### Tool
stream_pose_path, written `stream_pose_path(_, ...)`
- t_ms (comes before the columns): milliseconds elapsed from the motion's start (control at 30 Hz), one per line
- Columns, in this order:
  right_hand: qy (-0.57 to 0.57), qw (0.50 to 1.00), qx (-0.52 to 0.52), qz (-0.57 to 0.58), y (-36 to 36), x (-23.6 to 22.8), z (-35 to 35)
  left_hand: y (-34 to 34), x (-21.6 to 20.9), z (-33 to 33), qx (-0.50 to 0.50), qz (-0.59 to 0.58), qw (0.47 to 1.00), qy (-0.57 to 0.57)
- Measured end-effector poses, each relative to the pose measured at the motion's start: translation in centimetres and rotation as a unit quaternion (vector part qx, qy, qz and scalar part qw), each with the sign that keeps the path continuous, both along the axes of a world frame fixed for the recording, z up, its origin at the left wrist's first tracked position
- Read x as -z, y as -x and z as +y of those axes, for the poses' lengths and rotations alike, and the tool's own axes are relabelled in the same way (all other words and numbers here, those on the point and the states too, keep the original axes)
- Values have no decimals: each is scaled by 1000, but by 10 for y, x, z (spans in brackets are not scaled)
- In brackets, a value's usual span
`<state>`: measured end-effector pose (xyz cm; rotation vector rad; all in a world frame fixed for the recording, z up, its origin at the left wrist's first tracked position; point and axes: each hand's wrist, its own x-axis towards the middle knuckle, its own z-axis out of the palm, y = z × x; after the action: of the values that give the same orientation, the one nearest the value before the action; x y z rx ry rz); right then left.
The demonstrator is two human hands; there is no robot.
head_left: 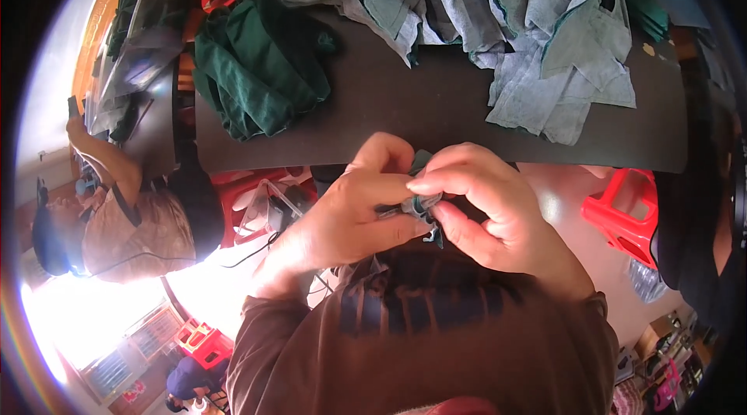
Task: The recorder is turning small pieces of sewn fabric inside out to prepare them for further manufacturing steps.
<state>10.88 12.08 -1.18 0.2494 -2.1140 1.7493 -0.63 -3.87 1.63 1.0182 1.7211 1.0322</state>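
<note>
Close to my body, just past the table's near edge, both my hands meet over a small piece of grey-green cloth point(425, 206). My left hand point(354, 209) grips it from the left, thumb and forefinger drawn together on it. From the other side my right hand point(490, 209) pinches the same piece between thumb and fingertips. The cloth is bunched, and a ruffled end hangs below the fingers; much of it is hidden. A heap of grey cloth pieces with green undersides point(560, 49) lies across the far right of the table. To the far left lies a crumpled dark green cloth point(261, 65).
The dark table point(412, 103) spans the view ahead of me. A red stool point(626, 212) stands at the right, and another red stool point(204, 343) at the lower left. At the left another person point(140, 220) sits with one arm raised. A black cable hangs beside my left forearm.
</note>
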Motion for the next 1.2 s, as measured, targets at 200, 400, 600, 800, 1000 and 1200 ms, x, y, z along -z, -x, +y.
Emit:
stream_pose_path(200,44,997,-41,44,7,0,-1,-13,-7,-7,-33,125,986,-108)
stream_pose_path(400,52,996,-33,72,4,-5,-5,-16,3,-8,-67,12,965,-254)
stream_pose_path(600,18,993,3,118,3,-7,-8,-15,4,-8,-60,76,950,-296)
stream_pose_path(800,-13,987,26,155,-1,-8,-10,-20,0,-8,-91,9,959,-269)
stream_pose_path(1000,-27,976,79,200,4,-8,-14,-21,7,-4,-110,-23,956,-269)
stream_pose_path(1200,-79,967,130,206,4,-6,-15,-27,14,5,-185,-146,926,-295)
